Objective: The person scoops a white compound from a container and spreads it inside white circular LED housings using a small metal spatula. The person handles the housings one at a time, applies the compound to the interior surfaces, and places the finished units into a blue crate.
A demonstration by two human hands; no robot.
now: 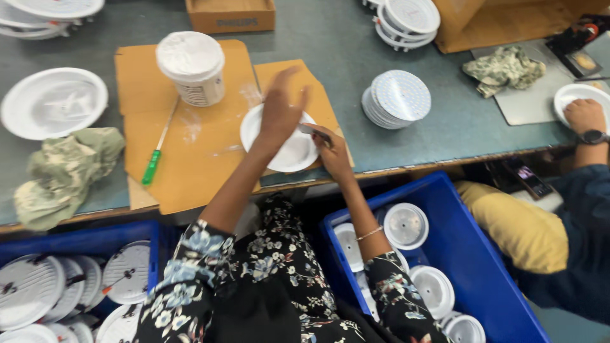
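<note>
My left hand (279,114) presses flat on the white round housing (286,149); my right hand (330,152) grips a small tool (314,131), working paste in; steadiness needed next.

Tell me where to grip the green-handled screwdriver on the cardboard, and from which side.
Take the green-handled screwdriver by its green handle, the thick end nearest the table edge, probably coming from above with fingers across its width. It lies flat on the cardboard sheet, shaft pointing toward the white tub, with bare cardboard on both sides.
</note>
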